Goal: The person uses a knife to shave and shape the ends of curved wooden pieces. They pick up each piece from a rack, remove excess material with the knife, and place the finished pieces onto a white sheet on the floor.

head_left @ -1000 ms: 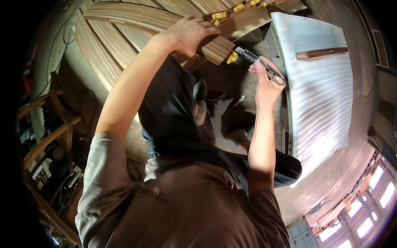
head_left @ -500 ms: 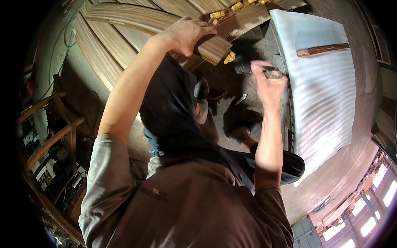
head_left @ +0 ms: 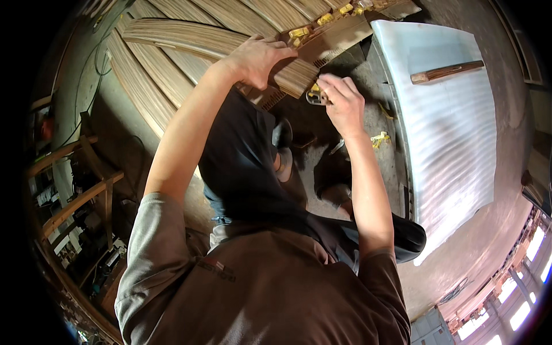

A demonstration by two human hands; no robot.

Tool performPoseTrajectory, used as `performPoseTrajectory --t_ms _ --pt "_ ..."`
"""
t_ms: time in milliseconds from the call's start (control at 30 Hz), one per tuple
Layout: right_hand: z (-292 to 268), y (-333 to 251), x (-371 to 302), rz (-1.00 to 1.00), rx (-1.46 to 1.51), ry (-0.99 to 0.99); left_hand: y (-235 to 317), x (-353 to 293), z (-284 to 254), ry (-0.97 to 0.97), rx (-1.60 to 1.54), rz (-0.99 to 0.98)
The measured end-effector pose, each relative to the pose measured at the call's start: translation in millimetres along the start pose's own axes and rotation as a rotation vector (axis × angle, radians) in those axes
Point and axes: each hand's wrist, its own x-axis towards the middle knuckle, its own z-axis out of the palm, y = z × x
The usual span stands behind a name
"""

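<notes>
A curved brown wood-grain slat (head_left: 184, 34) lies across several others, and my left hand (head_left: 259, 62) is closed over it near its right end (head_left: 296, 77). The fingers curl over the far edge and the thumb sits on the near side. My right hand (head_left: 345, 106) is closed at that slat end, gripping a small dark metal tool (head_left: 316, 98) with a loop-like outline. Most of the tool is hidden by the fingers, so its exact kind cannot be told. A bit of yellow material shows between the slat end and the tool.
More wood-grain slats (head_left: 230, 16) lie beneath, with yellow pieces (head_left: 299, 33) along their ends. At right, a pale translucent sheet (head_left: 454, 138) carries a short wooden stick (head_left: 447, 72). Yellow scraps (head_left: 380, 138) lie on the floor. Wooden frames (head_left: 75, 213) stand at left.
My right hand has moved left with the tool, from beside the pale sheet to the slat's end. My left hand keeps its hold on the slat. Yellow floor scraps now show.
</notes>
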Motion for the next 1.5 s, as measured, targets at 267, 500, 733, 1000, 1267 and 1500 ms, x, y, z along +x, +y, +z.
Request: performPoseTrajectory --t_ms 267,500,733,1000,1267,1500 --pt "5 14 7 -0.121 -0.011 -0.035 -1 -1 3 -0.010 -0.006 0.021" --pt "51 30 5 1.205 0.880 -0.008 -5 2 10 0.044 0.020 0.027" --pt "58 4 -65 1.486 1.006 -0.124 -3 3 3 0.326 0.024 -0.005" --pt "5 3 -55 0.970 0.504 -0.005 0 13 17 0.220 0.080 -0.011" --pt "36 -6 4 1.091 0.667 0.171 1 14 20 0.220 0.089 -0.033" --pt "26 -22 -9 0.405 0.225 0.061 2 11 19 0.177 0.109 -0.045"
